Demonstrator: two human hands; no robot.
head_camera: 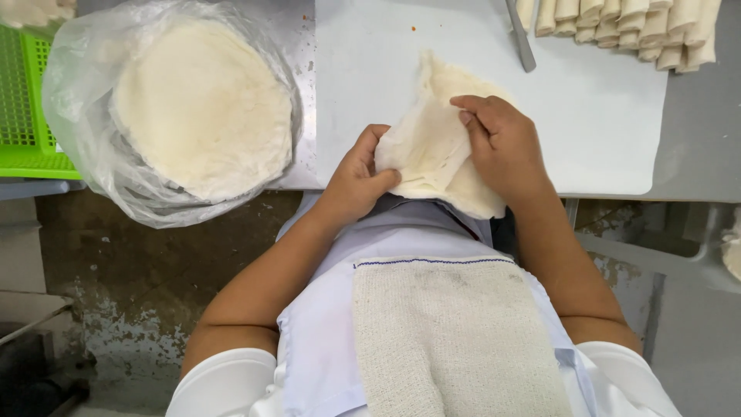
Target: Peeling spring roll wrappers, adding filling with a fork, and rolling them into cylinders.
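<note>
Steel worktop [305, 46] runs across the top of our view, with a stained, worn floor [139, 293] showing below its edge at eight o'clock. Starting at nine o'clock, a green plastic crate [27, 116] sits at the far left. Just beside it, at ten o'clock, a stack of round flatbreads [202, 104] lies in an open clear plastic bag [77, 123] that overhangs the worktop's near edge.

Moving toward the centre, a white cutting board [587, 123] covers the worktop from twelve to two o'clock. Over its near edge we hold a thin sheet of dough [432, 147], partly lifted and folded, its upper corner pointing to twelve o'clock and its lower part hanging past the board's edge. Our left hand [356, 179] has its grip clamped on the sheet's left edge, thumb on top and fingers beneath. Our right hand [502, 147] lies over the sheet's right side, fingers curled and pinching a fold of it.

At six o'clock a coarse beige cloth [455, 340] lies on our white apron [316, 340].

Further right, at one o'clock, a metal blade [522, 38] rests on the board, and beside it rows of pale rolled wraps [625, 27] are lined up along the top edge.
</note>
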